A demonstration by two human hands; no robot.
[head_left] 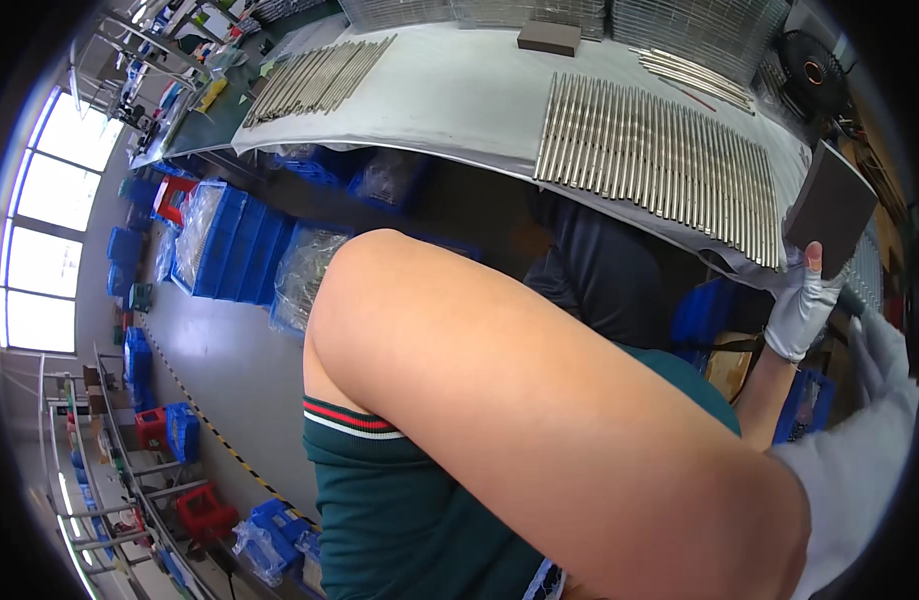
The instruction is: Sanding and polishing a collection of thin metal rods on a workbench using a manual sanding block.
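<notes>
My right hand, in a white glove with a bare thumb tip, is closed around the lower edge of a flat dark grey block. It holds the block tilted up beside the right end of a row of shiny metal rods on the white-covered table. My bare left arm crosses the picture from the left. Its white-gloved left hand is at the far right, below the block; its fingers are blurred and partly cut off by the dark rim, and what they touch is unclear.
A similar dark block lies at the table's back. More rods lie at the left, and a few loose ones at the back right, near a black fan. Blue crates stand on the floor beneath and left.
</notes>
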